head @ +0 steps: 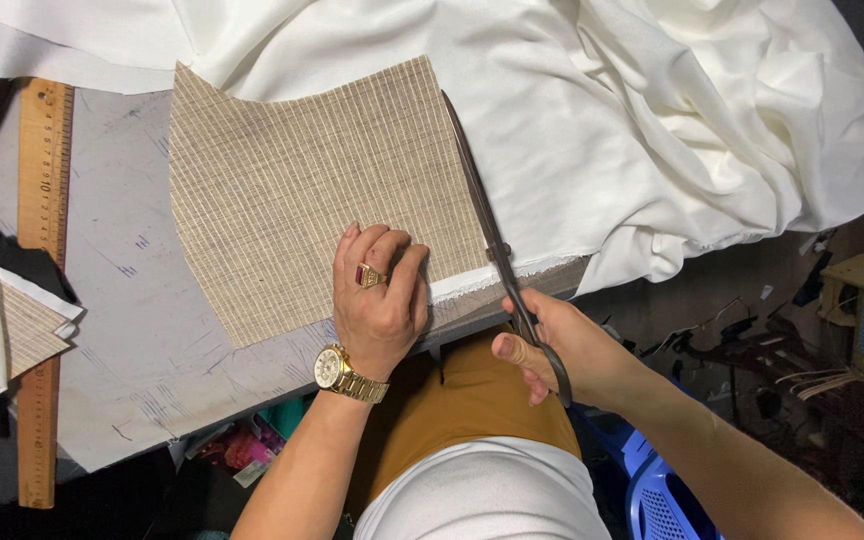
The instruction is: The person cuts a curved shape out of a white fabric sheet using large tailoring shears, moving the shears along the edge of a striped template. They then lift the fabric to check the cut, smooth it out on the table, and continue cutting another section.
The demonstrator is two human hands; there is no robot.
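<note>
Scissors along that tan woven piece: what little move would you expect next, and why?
Probably another short snip forward. The right hand holds the scissors with the blades lying along the right edge of the tan woven piece, over the white cloth beneath it. The left hand presses the woven piece flat near that edge, and white cloth is visible beyond the blade tips.

A scuffed grey table (122, 330) carries white cloth (652, 120), woven panel (312, 190), wooden ruler (40, 200).

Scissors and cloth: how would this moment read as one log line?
left hand: pressing woven piece flat | right hand: holding scissors, blades along piece's right edge | under: white cloth | table: ruler
</note>
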